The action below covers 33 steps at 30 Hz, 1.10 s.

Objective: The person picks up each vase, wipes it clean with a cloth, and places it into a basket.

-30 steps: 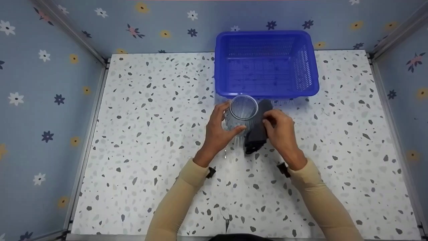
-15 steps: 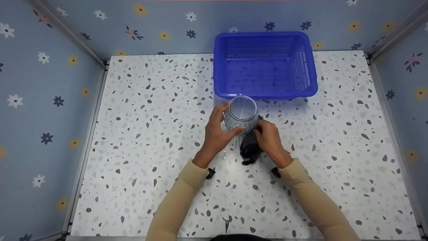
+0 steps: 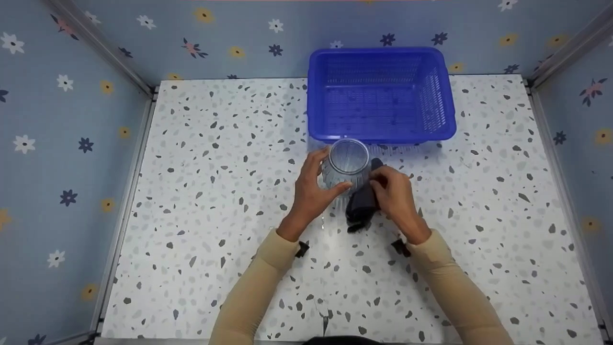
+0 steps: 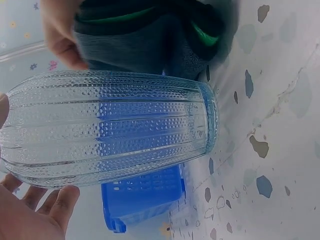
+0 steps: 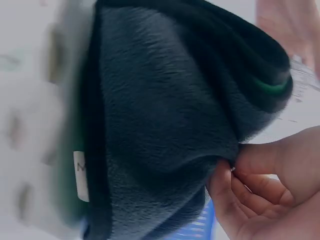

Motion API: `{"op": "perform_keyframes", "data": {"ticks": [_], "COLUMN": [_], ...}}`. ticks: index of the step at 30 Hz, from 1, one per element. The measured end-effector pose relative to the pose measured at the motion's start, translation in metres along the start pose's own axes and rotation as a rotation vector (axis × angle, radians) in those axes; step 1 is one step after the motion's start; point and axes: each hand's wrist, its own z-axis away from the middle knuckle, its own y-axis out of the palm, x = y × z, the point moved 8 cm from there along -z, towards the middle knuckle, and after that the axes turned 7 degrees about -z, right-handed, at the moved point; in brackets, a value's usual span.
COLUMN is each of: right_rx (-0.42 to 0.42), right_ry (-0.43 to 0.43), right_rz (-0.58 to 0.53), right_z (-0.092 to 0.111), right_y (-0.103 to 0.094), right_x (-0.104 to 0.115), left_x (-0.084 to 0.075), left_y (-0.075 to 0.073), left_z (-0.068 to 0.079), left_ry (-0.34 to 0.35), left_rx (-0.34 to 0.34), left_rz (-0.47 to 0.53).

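Observation:
A clear ribbed glass vase (image 3: 347, 165) stands upright on the table, its round mouth facing up in the head view. My left hand (image 3: 312, 189) holds it from the left, thumb in front and fingers behind. Against its right side is a dark grey cloth (image 3: 362, 203), folded, with black edges and a small white tag in the right wrist view. Between thumb and fingers, my right hand (image 3: 395, 196) pinches a fold of this cloth (image 5: 160, 110). The vase (image 4: 110, 125) fills the middle of the left wrist view; its side hides part of the cloth in the head view.
A blue plastic basket (image 3: 380, 136) with perforated sides stands right behind the vase, near the back wall. The speckled white table (image 3: 215, 191) stretches to both sides. Flower-patterned panels (image 3: 72, 167) enclose it at the left, back and right.
My right hand first slid the cloth toward me and leftward along the vase, then moved slightly back away and to the right. The left hand and vase have stayed in place.

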Motion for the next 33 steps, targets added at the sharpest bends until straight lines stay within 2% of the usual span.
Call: {"op": "perform_keyframes", "data": {"ticks": [7,14,23,33], "right_rx": [-0.080,-0.108,-0.106,-0.100], "right_ry": [-0.091,-0.149,-0.154,-0.178], "right_rz": [-0.046,-0.030,-0.016,0.000], "right_z": [-0.001,-0.006,-0.006,-0.002], "right_y": [-0.028,-0.036,-0.035,-0.034], "right_x": [0.040,0.069,0.072,0.067], "left_x": [0.000,-0.001,-0.001,-0.002], "left_y": [0.001,0.000,0.000,0.000], "left_z": [0.000,0.000,0.000,0.001], "left_ry": [-0.005,-0.003,-0.008,0.020], "left_rx": [0.003,-0.005,-0.007,-0.013], "left_rz": [0.002,0.008,0.000,0.009]}}
